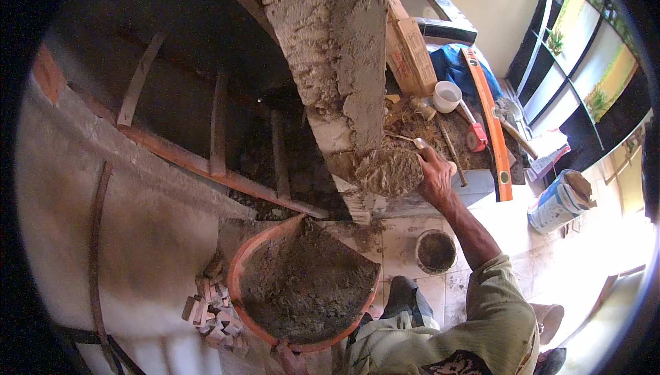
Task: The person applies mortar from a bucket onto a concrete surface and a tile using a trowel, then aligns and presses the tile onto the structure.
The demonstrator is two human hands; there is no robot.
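My right hand [436,175] is closed round the pale handle of a trowel [452,167], at the lower end of a rough, mortar-coated column [344,65]. A thick lump of wet grey mortar [388,171] lies beside the fingers, against the column's face, and hides the blade. Nearer to me stands a wide orange tub [237,289] holding dark grey mortar. At its near rim my left hand [290,360] shows only in part; its fingers are too dim to make out.
Broken brick pieces [214,316] lie left of the tub. A small mortar-filled bucket [436,251] stands on the tiles. An orange spirit level [489,124], tape measure [476,138], white cup [447,96] and cardboard box [411,52] crowd the right. A wooden ladder [185,158] lies at left.
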